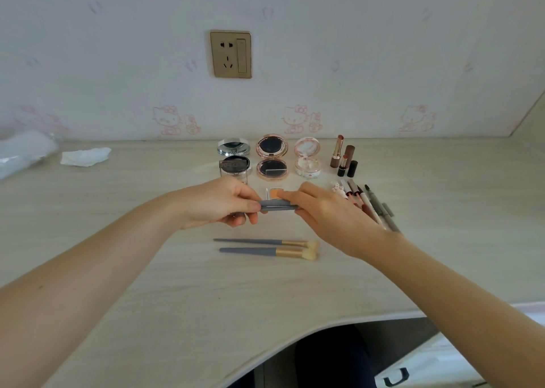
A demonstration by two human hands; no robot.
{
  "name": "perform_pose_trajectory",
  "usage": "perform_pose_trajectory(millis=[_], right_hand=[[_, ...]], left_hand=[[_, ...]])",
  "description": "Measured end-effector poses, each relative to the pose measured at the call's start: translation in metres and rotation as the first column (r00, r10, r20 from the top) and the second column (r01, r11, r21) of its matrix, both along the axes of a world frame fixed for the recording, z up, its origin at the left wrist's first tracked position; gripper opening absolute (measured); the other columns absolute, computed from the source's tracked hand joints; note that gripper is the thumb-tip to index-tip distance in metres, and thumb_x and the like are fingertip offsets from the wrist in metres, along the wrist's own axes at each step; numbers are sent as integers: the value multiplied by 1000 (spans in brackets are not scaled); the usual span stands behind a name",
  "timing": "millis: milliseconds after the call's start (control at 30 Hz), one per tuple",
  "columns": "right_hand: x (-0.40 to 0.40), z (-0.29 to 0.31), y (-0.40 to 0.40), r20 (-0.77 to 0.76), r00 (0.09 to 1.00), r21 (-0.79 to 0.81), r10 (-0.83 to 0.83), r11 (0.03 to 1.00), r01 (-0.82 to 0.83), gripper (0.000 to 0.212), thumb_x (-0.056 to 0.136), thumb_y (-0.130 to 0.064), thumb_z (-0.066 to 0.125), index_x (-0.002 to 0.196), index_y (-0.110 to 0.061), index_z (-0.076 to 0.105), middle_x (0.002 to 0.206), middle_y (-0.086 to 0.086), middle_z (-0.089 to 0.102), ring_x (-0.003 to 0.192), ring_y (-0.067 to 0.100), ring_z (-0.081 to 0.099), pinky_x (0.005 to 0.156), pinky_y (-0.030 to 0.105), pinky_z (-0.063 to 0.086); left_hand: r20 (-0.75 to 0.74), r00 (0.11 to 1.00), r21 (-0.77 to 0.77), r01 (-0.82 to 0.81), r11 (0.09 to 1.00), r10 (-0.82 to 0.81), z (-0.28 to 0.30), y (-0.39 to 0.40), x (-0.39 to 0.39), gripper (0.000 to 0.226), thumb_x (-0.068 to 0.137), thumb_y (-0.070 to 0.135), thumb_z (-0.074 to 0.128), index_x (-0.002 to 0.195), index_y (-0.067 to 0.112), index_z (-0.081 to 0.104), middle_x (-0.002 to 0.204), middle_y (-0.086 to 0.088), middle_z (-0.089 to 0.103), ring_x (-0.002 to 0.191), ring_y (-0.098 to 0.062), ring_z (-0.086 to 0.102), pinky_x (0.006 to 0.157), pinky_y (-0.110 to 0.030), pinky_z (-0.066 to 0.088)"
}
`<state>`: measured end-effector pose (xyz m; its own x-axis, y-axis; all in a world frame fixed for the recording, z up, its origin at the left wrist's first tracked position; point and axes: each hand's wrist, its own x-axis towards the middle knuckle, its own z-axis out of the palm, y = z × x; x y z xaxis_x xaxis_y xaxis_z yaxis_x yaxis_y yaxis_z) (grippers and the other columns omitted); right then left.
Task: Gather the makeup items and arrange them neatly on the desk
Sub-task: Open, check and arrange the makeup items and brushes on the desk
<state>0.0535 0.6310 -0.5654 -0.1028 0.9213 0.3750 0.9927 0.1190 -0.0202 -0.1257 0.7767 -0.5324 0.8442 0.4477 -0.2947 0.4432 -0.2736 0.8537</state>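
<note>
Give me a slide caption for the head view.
Both hands hold grey brush handles above two laid-out brushes, open compacts behind.

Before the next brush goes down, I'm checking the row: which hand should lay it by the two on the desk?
Probably the left hand: it grips the grey handles, and the two brushes point their handles left.

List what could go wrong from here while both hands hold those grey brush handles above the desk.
1. The right hand and forearm hang over the row of pencils and pens; drawing back could scatter them.
2. The upright lipsticks stand close behind that hand and could topple if brushed.
3. The grey brush handles, pinched by the left hand too, could drop onto the small orange palette below.
</note>
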Motion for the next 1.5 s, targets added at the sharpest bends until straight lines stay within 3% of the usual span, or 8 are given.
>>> perform_pose_trajectory(millis=[100, 233, 333, 867, 1067, 1167, 1333, 1500], right_hand=[[1, -5, 8, -151, 988, -169, -38, 986, 12, 43, 98, -15, 48, 140, -22, 45, 103, 1, 52, 83, 24, 55, 71, 43, 50], [-1, -5, 14, -164, 984, -294, -73, 956, 22, 40, 99, -19, 46, 139, -25, 44, 113, 1, 54, 99, 20, 54, 85, 40, 49], [-3, -2, 13, -147, 986, -307, -74, 951, 26, 37, 98, -25, 49, 135, -27, 47, 116, -1, 54, 102, 18, 54, 86, 39, 49], [-5, -4, 14, -164, 970, -255, -181, 957, 136, 28, 98, -31, 48, 123, -25, 60, 113, -5, 63, 103, 15, 58, 87, 34, 51], [-3, -5, 19, -137, 975, -249, -175, 959, 137, 26, 99, -29, 47, 121, -26, 61, 113, -4, 60, 102, 15, 55, 86, 33, 51], [-3, -8, 13, -135, 979, -232, -153, 965, 119, 27, 99, -26, 47, 121, -26, 63, 115, -4, 62, 105, 14, 54, 88, 28, 47], [-13, -20, -7, -219, 964, -203, -153, 973, 108, 39, 98, -37, 47, 134, -22, 53, 132, -4, 55, 121, 11, 48, 105, 22, 33], [-31, -30, -23, -102, 980, -280, -170, 950, 135, 63, 96, -55, 24, 150, -22, 27, 156, -5, 26, 146, 15, 15, 118, 29, 8]], left_hand=[[-34, 999, 283, 4, 959, 6, -9, 0, 1, 13, 92, 16, 59, 101, 15, 68, 77, 7, 68, 61, -12, 52, 64, -24, 44], [-15, 999, 591, -17, 806, 32, -21, -1, -2, 16, 87, 15, 65, 99, 23, 69, 88, 10, 66, 80, -6, 59, 68, -11, 41], [-40, 999, 680, 25, 733, 3, -28, -2, -5, 20, 87, 14, 63, 103, 23, 69, 96, 4, 64, 87, -11, 57, 71, -18, 40], [149, 988, 809, -107, 579, -26, -46, -11, -22, 16, 89, 11, 62, 104, 12, 68, 95, 7, 57, 78, -8, 53, 77, -28, 50], [109, 991, 876, -59, 478, -78, -52, -16, -23, 22, 91, 19, 60, 112, 16, 65, 112, 5, 57, 106, -11, 48, 90, -28, 45], [106, 989, 860, -37, 509, -107, -53, -29, -27, 38, 93, 32, 54, 128, 17, 57, 132, 5, 49, 127, -11, 38, 107, -19, 30], [-93, 985, 782, 162, 602, -145, -58, -42, -35, 69, 90, 57, 26, 152, 29, 13, 156, 20, 2, 144, 0, -14, 110, -10, -9], [-225, 968, 726, 242, 644, -111, -66, -51, -26, 61, 100, 48, 23, 152, 29, -3, 157, 16, -14, 143, -5, -22, 116, -22, -10]])
